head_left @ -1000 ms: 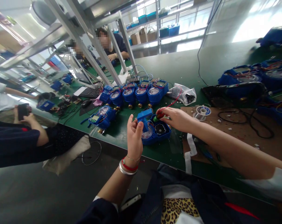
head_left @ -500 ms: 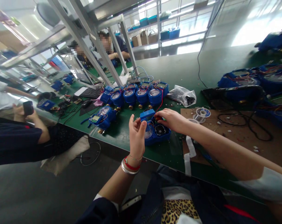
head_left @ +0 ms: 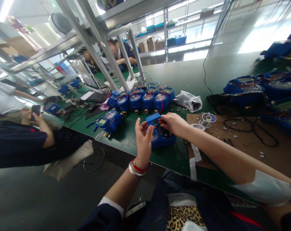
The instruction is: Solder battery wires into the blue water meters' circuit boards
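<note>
A blue water meter (head_left: 168,141) with a round dial and a dark square part lies near the table's front edge. Over its far side is a tilted blue rectangular cover (head_left: 153,118). My left hand (head_left: 143,141) is at the cover's left end, thumb and curled fingers about its lower edge, index finger raised; the exact contact is partly hidden. From the right, my right hand (head_left: 174,123) reaches over the meter. Its fingertips are pinched by the cover's right end on a small reddish-orange thing, mostly hidden. A red wire (head_left: 162,106) runs up behind the cover.
Several blue meters (head_left: 136,102) stand in a row behind, and another meter (head_left: 108,122) lies left. At right are a solder spool (head_left: 207,120), a cardboard sheet (head_left: 244,141), a clear bag (head_left: 190,101) and more meters (head_left: 280,85). A person holding a phone (head_left: 36,110) is at far left.
The view has shifted slightly. My right hand has come a little lower and closer over the meter's dark square part. My left hand stays beside the cover.
</note>
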A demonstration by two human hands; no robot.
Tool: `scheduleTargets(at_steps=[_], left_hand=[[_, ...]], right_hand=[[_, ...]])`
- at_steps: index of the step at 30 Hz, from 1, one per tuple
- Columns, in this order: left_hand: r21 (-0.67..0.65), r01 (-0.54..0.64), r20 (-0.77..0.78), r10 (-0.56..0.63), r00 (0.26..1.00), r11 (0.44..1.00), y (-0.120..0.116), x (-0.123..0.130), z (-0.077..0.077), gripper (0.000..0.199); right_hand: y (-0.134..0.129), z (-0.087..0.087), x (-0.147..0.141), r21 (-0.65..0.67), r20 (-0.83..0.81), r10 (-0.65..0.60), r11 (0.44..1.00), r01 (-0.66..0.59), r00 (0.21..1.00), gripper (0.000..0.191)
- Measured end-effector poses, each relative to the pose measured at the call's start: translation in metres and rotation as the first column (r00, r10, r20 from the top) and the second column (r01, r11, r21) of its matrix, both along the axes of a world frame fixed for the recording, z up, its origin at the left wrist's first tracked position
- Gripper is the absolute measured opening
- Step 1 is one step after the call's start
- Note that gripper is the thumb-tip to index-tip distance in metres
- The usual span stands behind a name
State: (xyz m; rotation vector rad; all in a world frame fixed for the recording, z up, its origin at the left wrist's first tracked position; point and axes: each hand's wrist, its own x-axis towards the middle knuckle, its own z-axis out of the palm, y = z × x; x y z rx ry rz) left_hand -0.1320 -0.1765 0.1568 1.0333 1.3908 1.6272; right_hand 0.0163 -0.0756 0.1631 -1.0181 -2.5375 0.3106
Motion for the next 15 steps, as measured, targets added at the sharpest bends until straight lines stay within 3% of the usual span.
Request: scheduleTargets(at_steps=[6, 10, 15], left_hand=[[0.055, 0.044, -0.014, -0.043, 0.999, 0.998, -0.006, -0.001, -0.002, 0.075], [0.026, 0.006, -0.007, -0.006, 1.000, 1.000, -0.007, -0.002, -0.001, 0.073], [-0.004, -0.025, 0.033, 0.025, 0.999, 1.000, -0.003, 0.000, 0.004, 0.071]], right_hand=[[0.010, 0.000, 0.002, -0.091, -0.088, -0.003, 0.996, -0.005, 0.996, 0.014], [0.012, -0.002, 0.002, -0.100, -0.164, -0.052, 0.994, 0.036, 0.985, 0.013], [0.012, -0.006, 0.005, -0.145, -0.256, -0.032, 0.989, -0.006, 0.966, 0.006]])
